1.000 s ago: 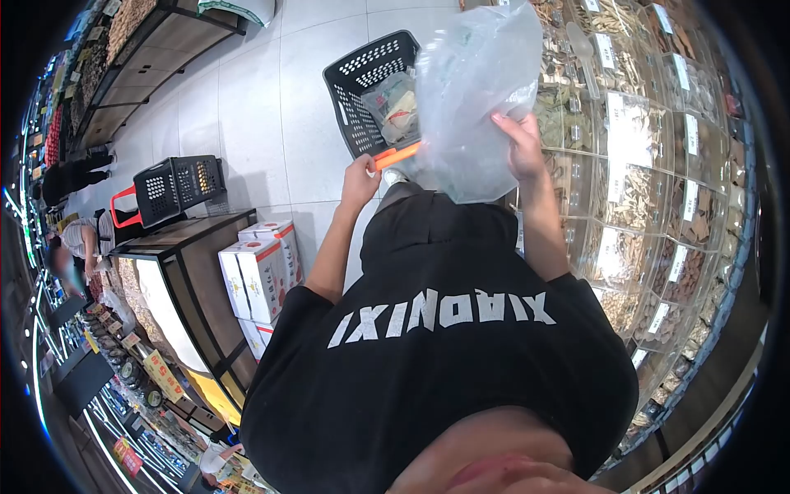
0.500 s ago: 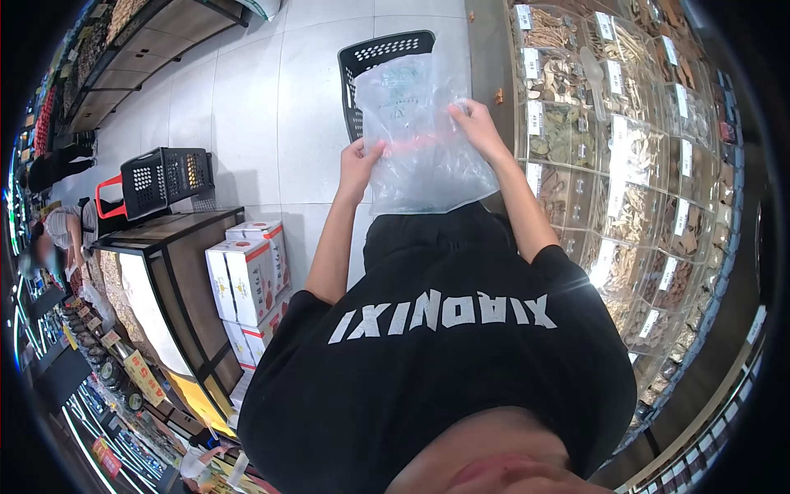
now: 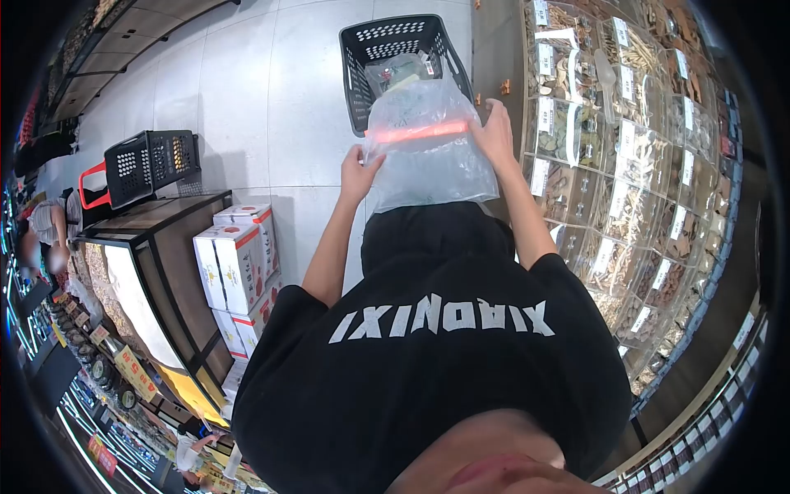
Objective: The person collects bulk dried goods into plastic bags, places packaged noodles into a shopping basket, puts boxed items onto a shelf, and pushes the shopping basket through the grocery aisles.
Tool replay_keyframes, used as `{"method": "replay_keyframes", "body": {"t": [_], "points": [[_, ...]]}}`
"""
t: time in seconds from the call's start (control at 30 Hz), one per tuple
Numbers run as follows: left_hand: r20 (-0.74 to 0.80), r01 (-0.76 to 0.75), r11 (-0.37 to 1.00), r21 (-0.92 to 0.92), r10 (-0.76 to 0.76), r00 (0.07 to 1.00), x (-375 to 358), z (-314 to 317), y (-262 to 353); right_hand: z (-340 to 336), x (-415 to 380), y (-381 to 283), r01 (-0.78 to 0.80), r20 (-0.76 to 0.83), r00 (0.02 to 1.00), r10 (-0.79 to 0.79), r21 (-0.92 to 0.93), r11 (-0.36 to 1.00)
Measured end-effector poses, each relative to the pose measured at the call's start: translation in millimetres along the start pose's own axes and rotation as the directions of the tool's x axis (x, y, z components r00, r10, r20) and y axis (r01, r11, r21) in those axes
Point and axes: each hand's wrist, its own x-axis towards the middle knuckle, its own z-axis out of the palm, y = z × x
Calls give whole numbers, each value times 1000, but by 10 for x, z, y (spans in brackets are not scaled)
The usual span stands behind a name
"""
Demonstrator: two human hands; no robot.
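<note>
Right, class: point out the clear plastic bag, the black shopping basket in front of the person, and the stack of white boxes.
clear plastic bag (image 3: 432, 169), head view, middle of its front face.
black shopping basket (image 3: 355, 70), head view, left perforated wall.
white boxes (image 3: 239, 263), head view, side of the top front box.

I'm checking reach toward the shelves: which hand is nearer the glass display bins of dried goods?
Right. The right hand grips the plastic bag beside the bins; the left hand holds the bag's far edge.

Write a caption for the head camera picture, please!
Both hands, left hand and right hand, hold a clear plastic bag above a black basket.
</note>
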Motion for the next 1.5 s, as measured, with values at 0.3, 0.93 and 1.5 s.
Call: {"method": "replay_keyframes", "body": {"t": [0.3,0.93,1.5], "points": [[92,-585,712,389,601,794,311,-65,1034,25,-91,-539,585,406,778,-479,-192,788],[317,-702,480,525,655,686,650,659,431,486,-131,-72,428,495,829,-262,-259,866],[539,-634,534,559,348,767,759,475,232,397,-26,-77,402,668,728,-157,-229,887]]}}
